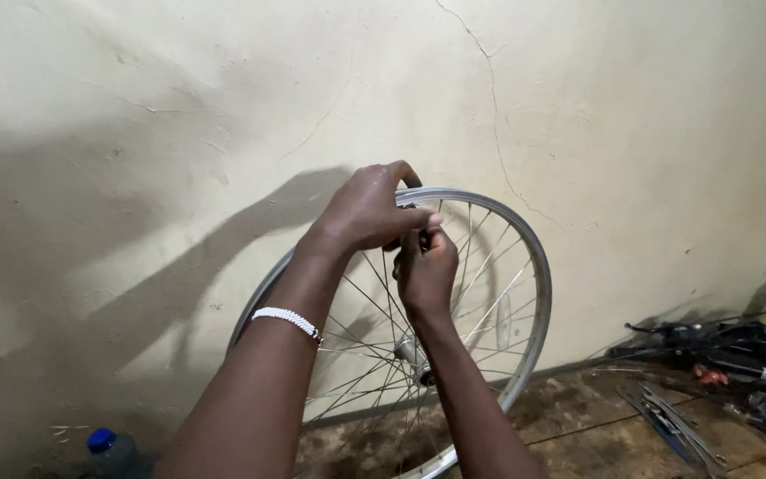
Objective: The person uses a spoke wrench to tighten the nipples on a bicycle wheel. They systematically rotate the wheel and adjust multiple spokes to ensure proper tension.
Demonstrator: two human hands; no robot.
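Left hand grips the top of the upright wheel's rim; right hand, just below, pinches a spoke.

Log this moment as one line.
left hand: grips silver spoked bicycle wheel rim | right hand: pinching at rim top | wheel: upright against cracked wall

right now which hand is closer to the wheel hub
The right hand. It sits inside the rim among the spokes, just above the hub. The left hand is higher, gripping the top of the rim, farther from the hub.
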